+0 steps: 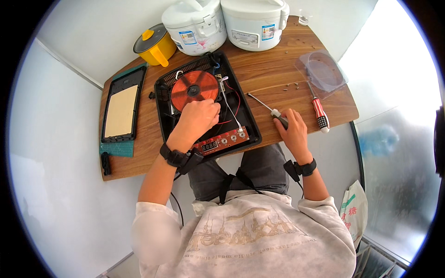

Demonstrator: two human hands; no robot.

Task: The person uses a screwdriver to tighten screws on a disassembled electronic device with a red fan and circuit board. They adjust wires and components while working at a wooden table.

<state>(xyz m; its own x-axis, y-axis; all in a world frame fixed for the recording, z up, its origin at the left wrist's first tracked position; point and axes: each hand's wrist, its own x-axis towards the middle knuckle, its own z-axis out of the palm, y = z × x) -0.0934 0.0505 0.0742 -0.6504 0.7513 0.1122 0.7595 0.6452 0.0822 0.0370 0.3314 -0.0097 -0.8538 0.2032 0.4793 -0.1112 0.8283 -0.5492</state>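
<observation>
My left hand (197, 118) is closed at the lower edge of a round copper coil (187, 85) inside an open black appliance housing (251, 132); whatever its fingertips may hold is hidden. The housing also holds red and white wires and a red circuit board (220, 140) with a display and buttons, along its front. To the right of the housing, my right hand (293, 129) grips the dark handle of a screwdriver (263, 103) lying on the wooden table, tip toward the upper left. A red-and-white handled screwdriver (320, 111) lies farther right.
A black panel with a cream sheet (120, 111) lies on a green mat (116, 148) at left. A yellow pot (155, 48) and two white cookers (194, 30) (253, 34) stand behind. A clear plastic container (324, 69) and several screws (289, 85) are at right.
</observation>
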